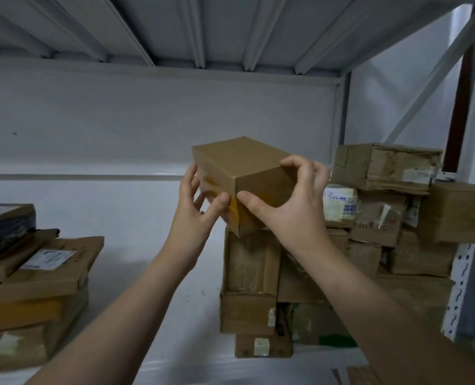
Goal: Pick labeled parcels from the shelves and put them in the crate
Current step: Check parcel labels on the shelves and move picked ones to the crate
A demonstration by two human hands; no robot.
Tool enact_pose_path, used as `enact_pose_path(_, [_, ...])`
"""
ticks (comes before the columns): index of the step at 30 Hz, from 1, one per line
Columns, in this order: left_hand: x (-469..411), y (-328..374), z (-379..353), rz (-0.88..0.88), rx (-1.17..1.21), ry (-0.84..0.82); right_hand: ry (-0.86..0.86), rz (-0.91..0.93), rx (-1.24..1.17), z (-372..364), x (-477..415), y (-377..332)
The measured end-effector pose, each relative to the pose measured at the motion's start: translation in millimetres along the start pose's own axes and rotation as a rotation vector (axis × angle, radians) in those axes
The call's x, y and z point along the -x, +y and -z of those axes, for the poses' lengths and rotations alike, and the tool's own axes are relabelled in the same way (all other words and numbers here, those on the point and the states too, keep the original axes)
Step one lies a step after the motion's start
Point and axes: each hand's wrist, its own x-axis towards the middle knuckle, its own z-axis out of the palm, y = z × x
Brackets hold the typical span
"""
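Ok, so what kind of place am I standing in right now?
Most likely a parcel storeroom or small warehouse. White metal shelving with slotted uprights holds stacks of taped cardboard parcels, some with shipping labels. The left hand and right hand grip a brown box.

White back wall (147,120), diagonal white brace (431,79) at right, dark brown vertical strip (456,112) behind it.

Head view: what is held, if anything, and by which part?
A brown cardboard box, at its near end: left hand on the left face, right hand across the end face.
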Motion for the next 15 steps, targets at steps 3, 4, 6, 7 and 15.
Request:
enact_pose_path(3, [1.0,-0.2,15.4,0.026,-0.032,-0.072,-0.021,-0.001,0.002,-11.5,4.1,-12.1])
enact_pose_path(4, [1.5,-0.2,21.2,0.012,-0.051,-0.064,-0.036,-0.003,0.018,-17.0,5.8,-16.6])
enact_pose_path(6, [1.6,3.3,34.8,-0.046,-0.104,-0.029,-0.069,-0.031,0.016,-29.9,9.9,-25.9])
enact_pose_path(7, [1.1,5.2,42.1,-0.094,-0.153,-0.024,-0.074,-0.055,-0.023,-36.5,11.3,-29.9])
enact_pose_path(15, [4.9,-2.7,119.8,-0.209,-0.436,0.200,-0.103,-0.584,-0.684,-90.6,15.5,-55.6])
